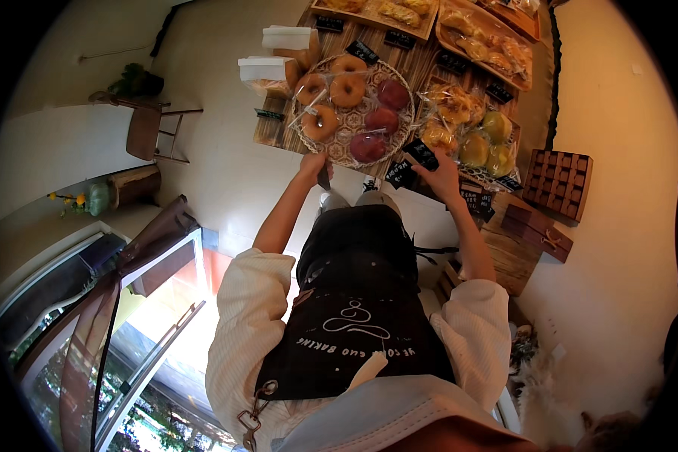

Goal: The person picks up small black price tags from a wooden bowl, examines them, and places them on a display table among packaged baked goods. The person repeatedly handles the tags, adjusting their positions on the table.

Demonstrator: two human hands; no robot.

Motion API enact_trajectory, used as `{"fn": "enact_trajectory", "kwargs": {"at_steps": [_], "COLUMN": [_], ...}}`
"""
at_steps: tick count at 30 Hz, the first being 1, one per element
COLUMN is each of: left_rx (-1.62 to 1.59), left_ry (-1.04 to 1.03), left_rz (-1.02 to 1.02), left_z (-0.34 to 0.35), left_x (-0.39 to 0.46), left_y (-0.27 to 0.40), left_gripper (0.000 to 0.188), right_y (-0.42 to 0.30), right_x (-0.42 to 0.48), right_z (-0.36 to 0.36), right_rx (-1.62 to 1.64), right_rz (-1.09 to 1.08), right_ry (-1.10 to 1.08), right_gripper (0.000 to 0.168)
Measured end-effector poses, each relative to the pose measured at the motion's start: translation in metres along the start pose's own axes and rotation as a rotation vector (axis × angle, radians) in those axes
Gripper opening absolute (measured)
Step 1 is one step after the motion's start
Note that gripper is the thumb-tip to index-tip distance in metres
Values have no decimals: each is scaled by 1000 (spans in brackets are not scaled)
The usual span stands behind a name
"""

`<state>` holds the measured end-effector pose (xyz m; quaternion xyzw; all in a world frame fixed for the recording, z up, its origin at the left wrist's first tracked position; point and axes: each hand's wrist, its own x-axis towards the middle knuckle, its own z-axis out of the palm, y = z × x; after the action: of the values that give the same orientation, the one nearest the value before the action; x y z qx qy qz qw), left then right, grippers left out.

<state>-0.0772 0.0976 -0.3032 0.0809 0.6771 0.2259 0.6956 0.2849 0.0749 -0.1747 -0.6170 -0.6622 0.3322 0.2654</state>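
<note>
My right hand [443,179] grips a small black sign card [420,151] with handwriting at the right front of a round woven tray [352,160]. Another black card [399,175] lies just below it at the table edge. At the tray's front left, my left hand [314,166] is closed on a thin dark flat piece [324,179], seen nearly edge-on. Bagged doughnuts [320,122] lie on the left of the tray, with dark red round buns [368,147] on the right. Wrapped golden bread [439,135] and yellowish-green buns [475,149] lie beyond my right hand.
The wooden table [276,125] holds bagged loaves [271,75] at left and bread trays [484,45] at the back. To the right stand a brown compartment box [559,185] and a flat brown box [537,233]. A chair [142,133] and a glass door [147,344] are at left.
</note>
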Motion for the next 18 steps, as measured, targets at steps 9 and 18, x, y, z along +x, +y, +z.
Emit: {"fn": "enact_trajectory", "kwargs": {"at_steps": [9,18], "left_rx": [-29,-2], "left_ry": [-11,-52], "left_rz": [-46,18], "left_z": [4,17], "left_x": [2,1], "left_y": [8,17], "left_gripper": [27,21], "right_y": [-13,-17], "right_x": [5,-11], "right_z": [13,23], "right_rx": [102,111], "right_rz": [121,116], "right_ry": [2,97], "right_gripper": [56,54]}}
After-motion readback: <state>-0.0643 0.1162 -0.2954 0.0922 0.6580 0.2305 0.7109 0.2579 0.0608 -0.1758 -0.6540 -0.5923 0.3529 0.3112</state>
